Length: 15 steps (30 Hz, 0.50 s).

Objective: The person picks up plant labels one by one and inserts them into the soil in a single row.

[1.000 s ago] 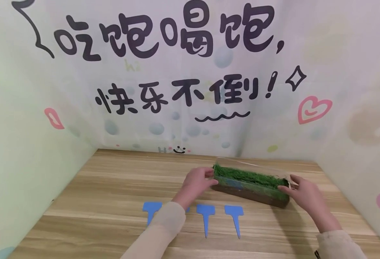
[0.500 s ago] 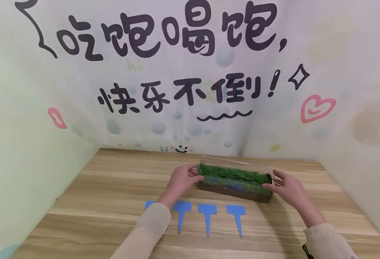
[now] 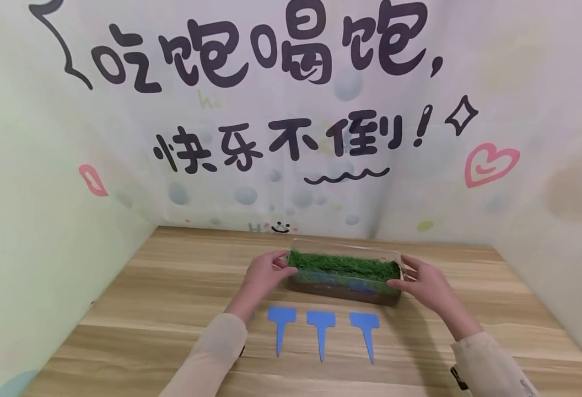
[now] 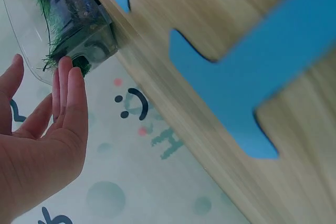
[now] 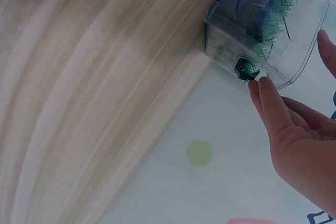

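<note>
A long clear plastic planter box (image 3: 345, 289) stands towards the back of the wooden table, with dark soil and green grass (image 3: 344, 264) inside. My left hand (image 3: 265, 273) holds its left end, thumb at the front side and fingers at the end wall. At the opposite end, my right hand (image 3: 429, 282) holds the box the same way. Both wrist views show fingertips at a round hole in each end wall, where grass pokes out. Three blue T-shaped plant labels (image 3: 321, 320) lie in front of the box, stems pointing towards me. In the left wrist view one label (image 4: 220, 85) looms large.
The wooden table (image 3: 137, 309) runs back to a white printed curtain (image 3: 241, 110) with large dark characters. Pale walls (image 3: 38, 220) close in on the left and right. My left sleeve (image 3: 211, 350) crosses the table beside the labels.
Both hands have moved the planter box to the left along the table and turned it straighter to me. The labels stay in place; the leftmost one is now hidden behind my left arm.
</note>
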Tool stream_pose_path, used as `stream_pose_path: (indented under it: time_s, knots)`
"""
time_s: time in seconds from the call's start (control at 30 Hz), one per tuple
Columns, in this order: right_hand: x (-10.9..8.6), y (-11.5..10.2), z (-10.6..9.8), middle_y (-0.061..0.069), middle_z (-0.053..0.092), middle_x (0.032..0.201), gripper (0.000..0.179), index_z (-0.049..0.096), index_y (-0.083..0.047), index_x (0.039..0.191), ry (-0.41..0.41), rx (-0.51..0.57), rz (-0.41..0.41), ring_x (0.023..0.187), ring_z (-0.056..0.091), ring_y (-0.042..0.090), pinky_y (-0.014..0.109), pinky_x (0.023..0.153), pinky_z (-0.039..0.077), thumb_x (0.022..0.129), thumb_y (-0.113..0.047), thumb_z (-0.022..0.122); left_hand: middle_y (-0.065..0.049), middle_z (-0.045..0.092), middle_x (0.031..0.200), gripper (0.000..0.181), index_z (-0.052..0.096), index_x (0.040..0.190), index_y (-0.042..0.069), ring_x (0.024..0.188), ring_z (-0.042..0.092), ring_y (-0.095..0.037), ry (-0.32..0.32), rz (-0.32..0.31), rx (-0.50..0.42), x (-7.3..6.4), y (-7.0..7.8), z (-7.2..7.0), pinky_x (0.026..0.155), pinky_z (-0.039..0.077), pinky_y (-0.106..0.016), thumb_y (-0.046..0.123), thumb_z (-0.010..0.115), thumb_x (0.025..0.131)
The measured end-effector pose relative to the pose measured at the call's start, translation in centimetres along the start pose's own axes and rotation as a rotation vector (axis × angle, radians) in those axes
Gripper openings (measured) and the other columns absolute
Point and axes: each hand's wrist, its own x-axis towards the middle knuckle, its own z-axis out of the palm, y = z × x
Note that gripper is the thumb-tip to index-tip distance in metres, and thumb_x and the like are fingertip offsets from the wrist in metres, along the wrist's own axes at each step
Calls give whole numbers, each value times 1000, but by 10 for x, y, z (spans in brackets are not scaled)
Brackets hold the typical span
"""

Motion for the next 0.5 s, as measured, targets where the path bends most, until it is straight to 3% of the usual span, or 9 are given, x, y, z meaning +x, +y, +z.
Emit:
stream_pose_path:
  time_s: [0.23,0.4,0.5]
  knots:
    - [3,-7,6,36,33,152,86,28,12,151,2,-11,-27,131,48,51,52,97,52,92,-32,72,-7,70,106,57,55,143,12,99,68,-23,0,29,-17,-2,-13,-3,81,58,-34,25,74,91]
    - [6,-8,10,38,35,149,82,31,14,148,14,-25,-60,128,50,52,52,95,53,91,-27,73,-11,68,120,52,57,140,10,109,68,-27,54,26,-34,-5,-15,-4,84,59,-39,29,70,94]
    - [8,-10,8,38,36,149,82,32,15,148,9,-25,-67,128,51,51,51,95,54,91,-26,74,-10,70,120,48,60,138,11,107,70,-27,84,10,-19,-6,-10,-6,83,59,-39,27,70,94]
